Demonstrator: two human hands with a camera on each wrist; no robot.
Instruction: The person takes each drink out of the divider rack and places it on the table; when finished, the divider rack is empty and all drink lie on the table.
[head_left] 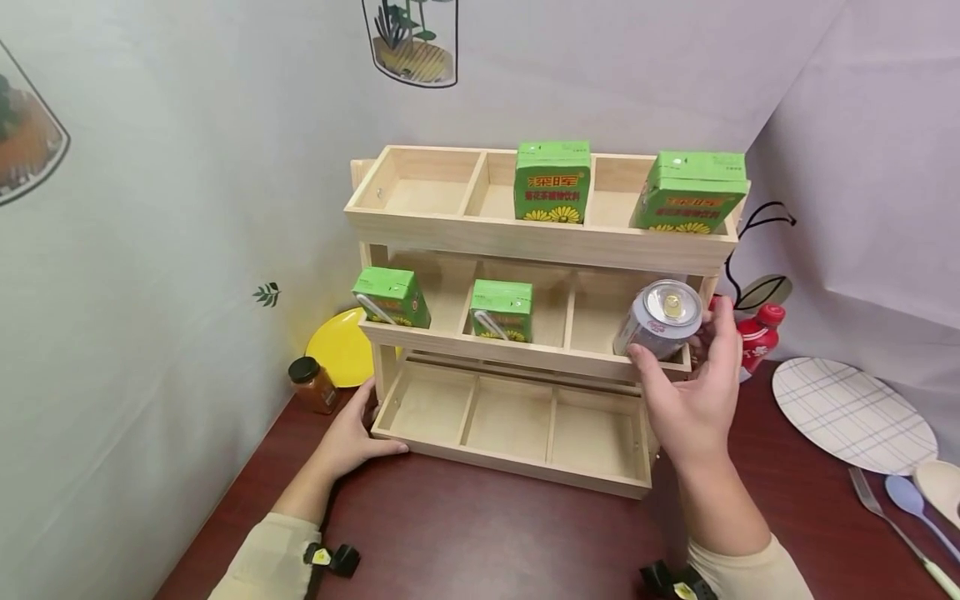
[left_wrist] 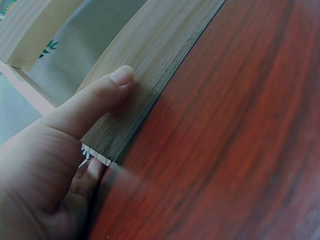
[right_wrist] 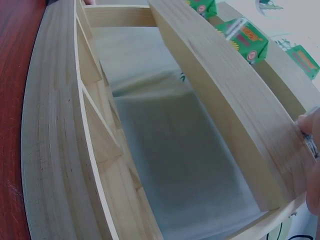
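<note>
A three-tier wooden rack [head_left: 525,467] stands on the table, each tier split into three compartments. My left hand [head_left: 352,439] grips the bottom tier's left end. In the left wrist view its thumb [left_wrist: 107,92] lies on the front board, fingers around the end. With thumb and fingers, my right hand [head_left: 697,392] holds a silver drink can [head_left: 660,321], tilted in the middle tier's right compartment. Green drink cartons fill other spots: one [head_left: 553,183] top middle, one [head_left: 690,192] top right, and two with straws, middle-tier left [head_left: 393,297] and middle [head_left: 501,311].
Left of the rack are a yellow plate [head_left: 345,350] and a dark-lidded jar [head_left: 312,385]. Behind my right hand stands a red-capped bottle [head_left: 759,342]. Farther right lie a checked plate [head_left: 855,412], a fork [head_left: 892,517] and a blue spoon [head_left: 911,500].
</note>
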